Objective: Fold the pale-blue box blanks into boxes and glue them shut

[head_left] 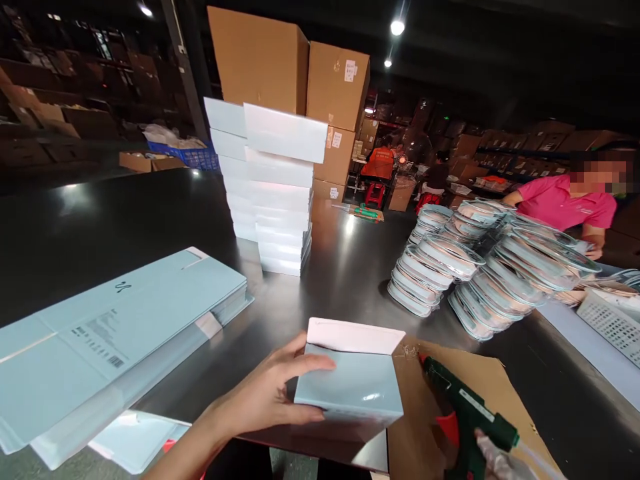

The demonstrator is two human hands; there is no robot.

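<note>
A light blue cardboard box (350,383), its flap raised on the far side, is gripped at its left by my left hand (273,383). The thumb and fingers close around the box near the front edge of the table. At the lower right my right hand (493,457), partly cut off by the frame, holds a green hot glue gun (475,413). A glue stick trails from the gun's back end, and its nozzle points toward the box over a brown cardboard sheet (493,373). Whitish strands lie on that sheet near the nozzle.
Flat blue printed cartons (125,320) are stacked at left. Folded pale boxes (280,200) rise in a tall pile behind. Several stacks of clear-wrapped round-ended packages (435,267) stand right, near a co-worker in a pink shirt (550,203). Large brown cartons (260,60) tower at the back.
</note>
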